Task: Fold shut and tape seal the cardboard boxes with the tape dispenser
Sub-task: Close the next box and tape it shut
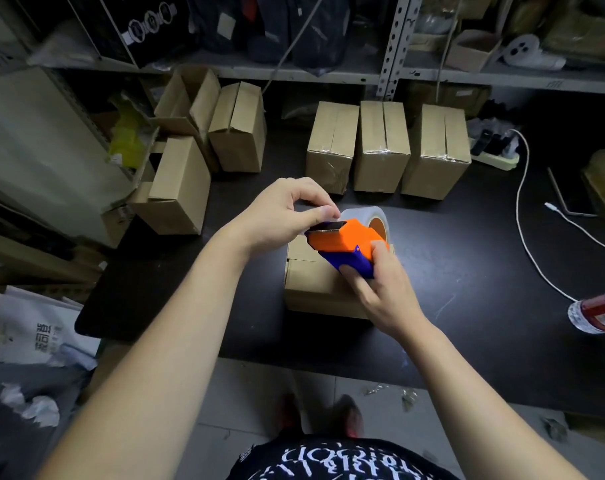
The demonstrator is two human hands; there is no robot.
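Note:
A small cardboard box (pixel 315 285) lies on the black table (pixel 467 265) in front of me, its flaps folded down. Above it my right hand (pixel 380 289) grips the orange and blue tape dispenser (pixel 346 245), which carries a roll of clear tape (pixel 367 216). My left hand (pixel 283 213) pinches the loose tape end at the dispenser's blade, thumb and forefinger together. Three taped boxes (pixel 384 147) stand in a row at the back of the table. Several unsealed boxes (pixel 204 140) are piled at the back left.
A white cable (pixel 522 216) runs across the table's right side from a power strip (pixel 495 157). A plastic bottle (pixel 595 313) lies at the right edge. Metal shelving (pixel 391 46) stands behind the table. Paper bags and crumpled paper (pixel 34 407) lie on the floor at left.

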